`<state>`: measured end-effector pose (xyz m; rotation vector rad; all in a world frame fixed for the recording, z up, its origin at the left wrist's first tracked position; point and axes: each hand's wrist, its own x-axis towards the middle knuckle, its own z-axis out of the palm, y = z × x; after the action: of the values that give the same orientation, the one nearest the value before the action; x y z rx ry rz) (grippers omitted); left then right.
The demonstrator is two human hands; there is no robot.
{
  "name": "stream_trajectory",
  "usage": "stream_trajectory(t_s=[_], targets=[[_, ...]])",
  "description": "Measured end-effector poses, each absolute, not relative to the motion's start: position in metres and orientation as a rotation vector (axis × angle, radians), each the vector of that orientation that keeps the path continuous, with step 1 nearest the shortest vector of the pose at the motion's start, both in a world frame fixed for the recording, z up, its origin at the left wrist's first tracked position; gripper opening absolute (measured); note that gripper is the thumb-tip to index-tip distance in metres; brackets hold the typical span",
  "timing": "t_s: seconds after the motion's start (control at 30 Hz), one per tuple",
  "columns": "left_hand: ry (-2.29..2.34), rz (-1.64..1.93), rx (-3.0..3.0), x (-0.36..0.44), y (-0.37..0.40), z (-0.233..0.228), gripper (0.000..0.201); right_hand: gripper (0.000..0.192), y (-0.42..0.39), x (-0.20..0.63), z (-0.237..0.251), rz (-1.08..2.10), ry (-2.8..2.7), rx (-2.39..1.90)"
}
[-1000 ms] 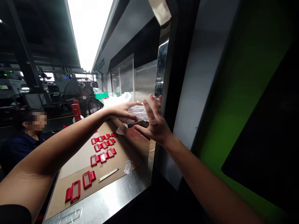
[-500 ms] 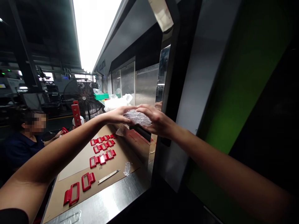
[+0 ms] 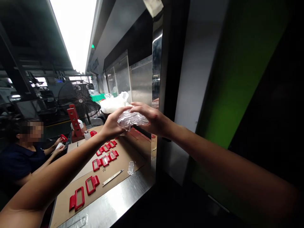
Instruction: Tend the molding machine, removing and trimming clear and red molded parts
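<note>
Both hands are raised above the bench and hold one bundle of clear plastic parts (image 3: pixel 131 119) between them. My left hand (image 3: pixel 113 124) grips it from the left and below. My right hand (image 3: pixel 149 118) covers it from the right and above. Below the hands, several red plastic frames (image 3: pixel 104 155) lie in rows on a brown cardboard sheet (image 3: pixel 78 167).
A thin blade tool (image 3: pixel 113 177) and a small clear piece (image 3: pixel 130 167) lie on the cardboard near the steel bench edge (image 3: pixel 111 205). A seated person (image 3: pixel 21 148) works at the left. A fan (image 3: pixel 78 98) and a white bag (image 3: pixel 111 104) stand behind. A machine wall (image 3: pixel 180 95) rises on the right.
My right hand went from spread open beside the clear bundle to closed over it. Both hands then drew the bundle away from the machine opening, toward the left.
</note>
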<state>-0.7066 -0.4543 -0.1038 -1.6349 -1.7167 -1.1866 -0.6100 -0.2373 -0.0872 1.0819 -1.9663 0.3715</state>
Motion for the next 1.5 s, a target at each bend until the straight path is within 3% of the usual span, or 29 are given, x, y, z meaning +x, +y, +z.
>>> stream_trajectory(t_s=[0.33, 0.63, 0.87, 1.27, 1.5], targets=[[-1.689, -1.174, -1.632, -0.703, -0.453, -0.105, 0.058, 0.056, -0.237, -0.611, -0.086, 0.508, -1.945, 1.061], [-1.527, -1.237, -1.540, -0.705, -0.466, -0.121, 0.068, 0.044, -0.264, -0.603, -0.087, 0.565, -2.001, 0.955], [-1.636, -1.223, -1.658, -0.731, -0.475, -0.121, 0.093, 0.047, -0.272, -0.606, -0.087, 0.618, -2.101, 0.831], [-1.577, -1.249, -1.534, -0.706, -0.477, -0.116, 0.073, 0.036, -0.291, -0.599, -0.085, 0.626, -2.079, 0.785], [-1.498, -1.240, -1.516, -0.698, -0.502, -0.107, 0.068, 0.041, -0.310, -0.596, -0.080, 0.497, -1.997, 0.854]])
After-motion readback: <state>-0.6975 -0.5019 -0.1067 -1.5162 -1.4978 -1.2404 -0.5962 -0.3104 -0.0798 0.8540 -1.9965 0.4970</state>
